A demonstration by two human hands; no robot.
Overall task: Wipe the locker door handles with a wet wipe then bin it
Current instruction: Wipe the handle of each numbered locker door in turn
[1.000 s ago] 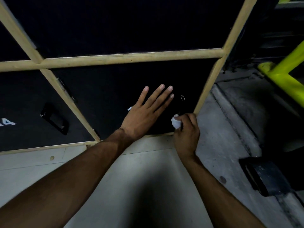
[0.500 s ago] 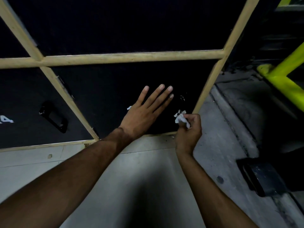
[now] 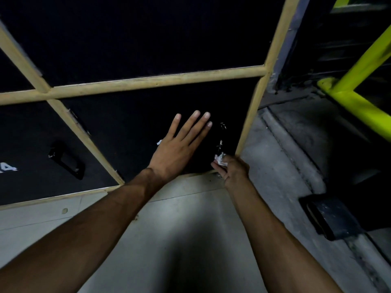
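Your left grip (image 3: 179, 153) lies flat on the black door (image 3: 131, 132) of the lower right locker. Its fingers are straight and close together, pointing up and to the right, and it holds nothing. A small white mark (image 3: 159, 142) shows on the door just beside its thumb.

Your right grip (image 3: 233, 169) is curled round the wipe (image 3: 220, 160), a crumpled white wad that pokes out above the fingers (image 3: 219, 170). It sits low at the door's right corner, just beside the foot of the pale wooden frame (image 3: 249, 123).

The handle (image 3: 221, 142) of this door runs upward from the wipe, between your left fingertips and the frame post. It is black on black, and only a few glints mark it. The wipe seems to touch its lower end, though the dark makes that hard to confirm.

On the next door to the left, a second handle (image 3: 66, 162), a black loop, is well apart from both grips. A white numeral (image 3: 8, 167) shows at the far left edge.

Below the lockers is a pale concrete floor (image 3: 190, 218), crossed by both your forearms. To the right, past the frame, a yellow rail (image 3: 359, 102) slants across the corner. A black block (image 3: 332, 216) lies on the floor beneath it.
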